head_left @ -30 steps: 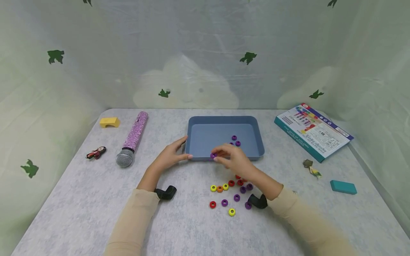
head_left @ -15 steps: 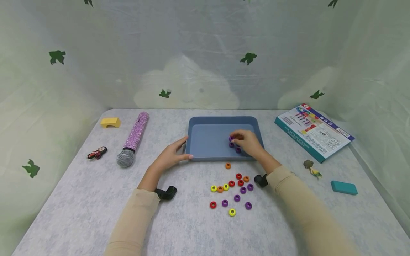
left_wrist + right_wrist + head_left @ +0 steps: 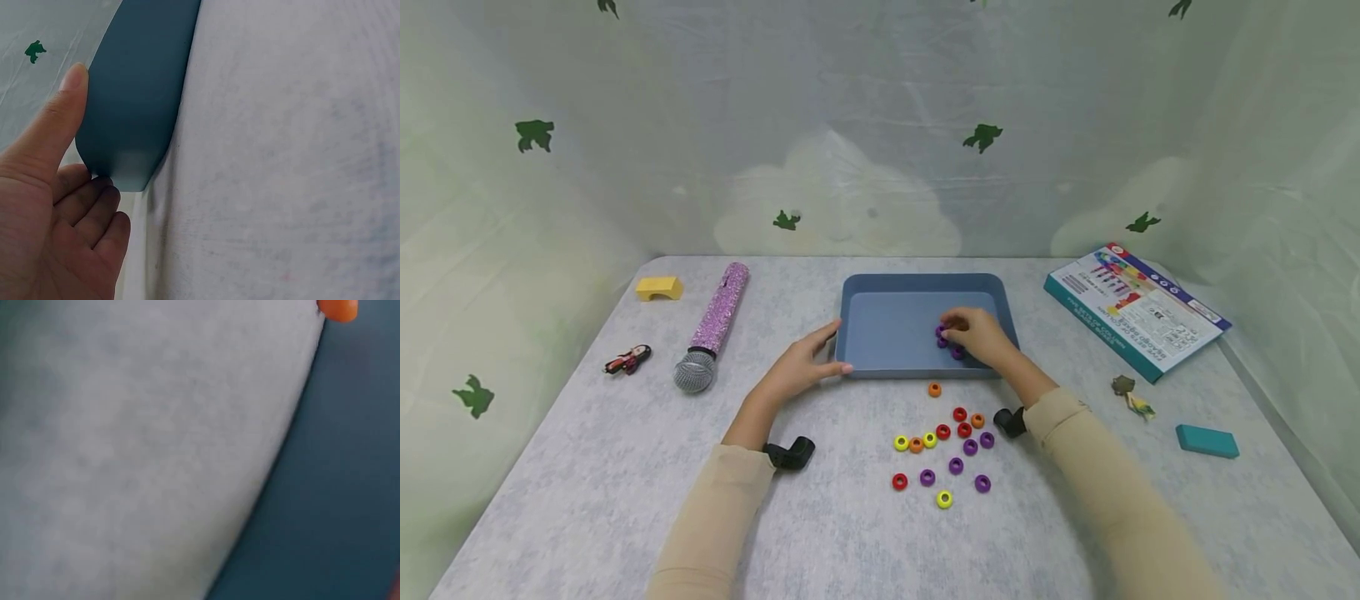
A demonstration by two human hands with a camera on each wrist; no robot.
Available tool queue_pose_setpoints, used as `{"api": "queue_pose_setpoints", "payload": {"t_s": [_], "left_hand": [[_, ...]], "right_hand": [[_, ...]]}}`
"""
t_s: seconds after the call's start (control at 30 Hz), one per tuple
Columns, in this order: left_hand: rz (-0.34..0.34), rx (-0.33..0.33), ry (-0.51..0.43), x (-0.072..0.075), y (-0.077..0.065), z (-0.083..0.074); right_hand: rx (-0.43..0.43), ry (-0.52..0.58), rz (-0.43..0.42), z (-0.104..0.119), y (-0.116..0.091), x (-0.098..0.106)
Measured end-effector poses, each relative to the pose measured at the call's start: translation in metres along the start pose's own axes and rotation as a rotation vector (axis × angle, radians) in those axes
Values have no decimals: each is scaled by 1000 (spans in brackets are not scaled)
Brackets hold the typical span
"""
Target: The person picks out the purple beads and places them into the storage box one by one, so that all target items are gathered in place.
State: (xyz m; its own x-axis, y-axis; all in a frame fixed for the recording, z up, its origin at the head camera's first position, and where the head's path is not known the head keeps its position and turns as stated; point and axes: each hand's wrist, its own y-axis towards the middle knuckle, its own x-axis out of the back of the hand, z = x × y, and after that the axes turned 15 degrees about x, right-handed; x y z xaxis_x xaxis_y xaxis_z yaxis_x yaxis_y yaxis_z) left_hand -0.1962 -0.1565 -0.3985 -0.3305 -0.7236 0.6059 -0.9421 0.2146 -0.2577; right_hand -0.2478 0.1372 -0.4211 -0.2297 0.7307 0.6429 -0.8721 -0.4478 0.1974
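Observation:
A blue tray (image 3: 887, 367) lies on the table in front of me. At its near left corner rests my left hand (image 3: 793, 367), with thumb and forefinger spread along the outer walls. The left wrist view shows the thumb and fingertips against the tray wall (image 3: 137, 106). Inside the tray, my right hand (image 3: 981, 335) pinches a purple bead (image 3: 940, 331) between thumb and forefinger. Another purple bead (image 3: 942, 342) lies right below it, and a third bead (image 3: 957, 353) sits beside the hand. The right wrist view shows only an edge of that hand.
Loose beads lie before the tray: several purple (image 3: 956, 466), several red (image 3: 943, 432), yellow (image 3: 944, 499) and orange (image 3: 935, 389). Left stand a glitter microphone (image 3: 718, 317), a yellow block (image 3: 659, 288) and a small figure (image 3: 628, 359). Right lie a box (image 3: 1138, 308) and a teal block (image 3: 1207, 441).
My right hand has carried a purple bead from over the tray's front rim back and right, down among the other purple beads. The left hand stays at the tray corner.

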Motion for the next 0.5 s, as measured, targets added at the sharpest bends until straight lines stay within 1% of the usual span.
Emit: {"api": "queue_pose_setpoints", "payload": {"t_s": [0.03, 0.13, 0.27, 0.4, 0.5], "left_hand": [[1, 2, 0, 0, 0, 0], [-3, 7, 16, -2, 10, 12], [-9, 1, 48, -5, 25, 29], [-11, -1, 50, -6, 26, 31], [-13, 2, 51, -6, 27, 31]], "right_hand": [[5, 3, -3, 3, -2, 1], [41, 14, -28, 13, -12, 5], [138, 59, -59, 30, -35, 14], [212, 104, -37, 41, -67, 18], [230, 145, -7, 42, -90, 16]]}}
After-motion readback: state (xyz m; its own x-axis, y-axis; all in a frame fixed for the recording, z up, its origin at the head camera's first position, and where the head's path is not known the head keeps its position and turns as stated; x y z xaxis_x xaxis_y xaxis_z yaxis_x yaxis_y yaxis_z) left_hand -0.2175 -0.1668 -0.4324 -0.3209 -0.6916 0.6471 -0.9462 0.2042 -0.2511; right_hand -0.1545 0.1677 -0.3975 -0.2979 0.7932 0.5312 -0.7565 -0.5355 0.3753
